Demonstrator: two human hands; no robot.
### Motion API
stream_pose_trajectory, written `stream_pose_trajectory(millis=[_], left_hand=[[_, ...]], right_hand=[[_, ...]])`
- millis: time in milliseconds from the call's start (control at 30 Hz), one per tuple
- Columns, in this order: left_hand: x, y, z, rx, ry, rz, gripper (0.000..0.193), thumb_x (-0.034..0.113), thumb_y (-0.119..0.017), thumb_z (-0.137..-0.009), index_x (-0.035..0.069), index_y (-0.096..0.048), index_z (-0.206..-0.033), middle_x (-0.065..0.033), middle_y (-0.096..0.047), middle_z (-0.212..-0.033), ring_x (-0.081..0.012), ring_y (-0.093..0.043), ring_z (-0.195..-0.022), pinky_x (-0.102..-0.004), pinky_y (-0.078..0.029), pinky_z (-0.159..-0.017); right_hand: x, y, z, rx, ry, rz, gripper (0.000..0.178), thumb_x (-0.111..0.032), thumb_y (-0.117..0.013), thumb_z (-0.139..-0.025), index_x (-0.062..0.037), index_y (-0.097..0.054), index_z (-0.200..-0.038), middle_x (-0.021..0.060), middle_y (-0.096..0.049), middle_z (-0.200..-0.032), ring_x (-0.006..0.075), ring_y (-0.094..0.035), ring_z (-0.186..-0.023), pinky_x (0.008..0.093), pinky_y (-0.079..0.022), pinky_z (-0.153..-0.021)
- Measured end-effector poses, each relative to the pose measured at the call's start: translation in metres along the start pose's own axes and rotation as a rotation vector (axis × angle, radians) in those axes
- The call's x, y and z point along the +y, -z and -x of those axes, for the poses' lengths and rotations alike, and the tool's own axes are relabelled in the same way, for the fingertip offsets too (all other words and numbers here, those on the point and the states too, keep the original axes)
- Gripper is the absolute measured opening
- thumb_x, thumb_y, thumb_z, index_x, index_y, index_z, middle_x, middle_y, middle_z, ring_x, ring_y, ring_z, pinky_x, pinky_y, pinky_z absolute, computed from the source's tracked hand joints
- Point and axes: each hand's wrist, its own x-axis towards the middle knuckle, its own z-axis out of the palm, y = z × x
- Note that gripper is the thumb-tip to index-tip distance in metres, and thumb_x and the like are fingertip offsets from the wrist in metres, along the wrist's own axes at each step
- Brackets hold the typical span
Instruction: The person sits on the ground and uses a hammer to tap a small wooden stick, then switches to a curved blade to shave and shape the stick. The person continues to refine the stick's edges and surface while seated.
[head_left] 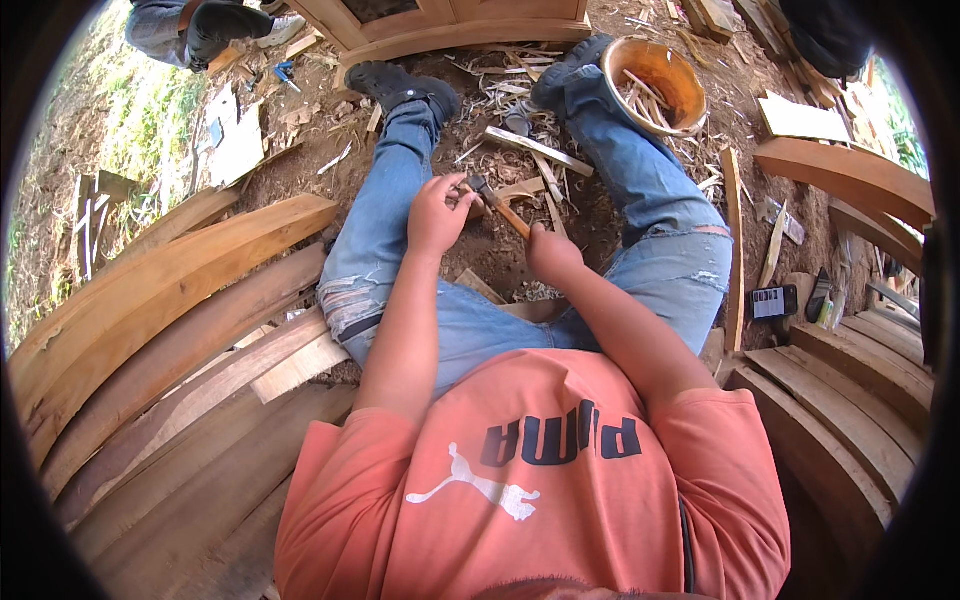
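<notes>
My right hand (553, 254) is closed round the wooden handle of a small hammer (512, 217). The handle slants up and left to a dark metal head. Right beside that head is my left hand (437, 213), its thumb and fingers drawn together in a pinch. Whatever sits between those fingertips is too small to make out. Both hands are over the ground between my outstretched legs, with a pale wooden strip (540, 150) and curled shavings just beyond them.
A bucket (684, 75) holding wood sticks stands by my right foot. Ahead is a wooden panelled piece (440, 30). Long planks (170, 285) lie to my left; stacked boards (850, 390) and a phone (773, 302) are at right. Other people's legs (200, 30) show at the top edge.
</notes>
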Motion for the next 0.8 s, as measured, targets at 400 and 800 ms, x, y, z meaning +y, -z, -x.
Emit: stream_pose_trajectory(millis=[400,800], left_hand=[[-0.01,0.002,0.003,0.06,0.152,0.059,0.018,0.018,-0.082,-0.096,0.003,-0.078,-0.106,-0.0145,-0.079,-0.091,-0.0269,-0.077,-0.079,-0.0375,-0.058,-0.073],[-0.023,-0.002,0.001,0.184,0.135,-0.15,0.022,0.023,-0.084,-0.094,0.003,-0.075,-0.094,-0.0163,-0.079,-0.085,-0.0355,-0.076,-0.077,-0.0449,-0.058,-0.069]], right_hand=[[0.007,0.019,-0.003,-0.023,-0.01,-0.13,0.038,-0.034,-0.067,-0.102,0.0,-0.063,-0.119,0.0295,-0.075,-0.104,0.0485,-0.073,-0.103,0.0575,-0.057,-0.091],[-0.041,0.07,0.045,0.178,0.16,-0.365,0.034,-0.031,-0.067,-0.105,-0.0006,-0.057,-0.117,0.0316,-0.072,-0.1,0.0525,-0.07,-0.1,0.0591,-0.053,-0.086]])
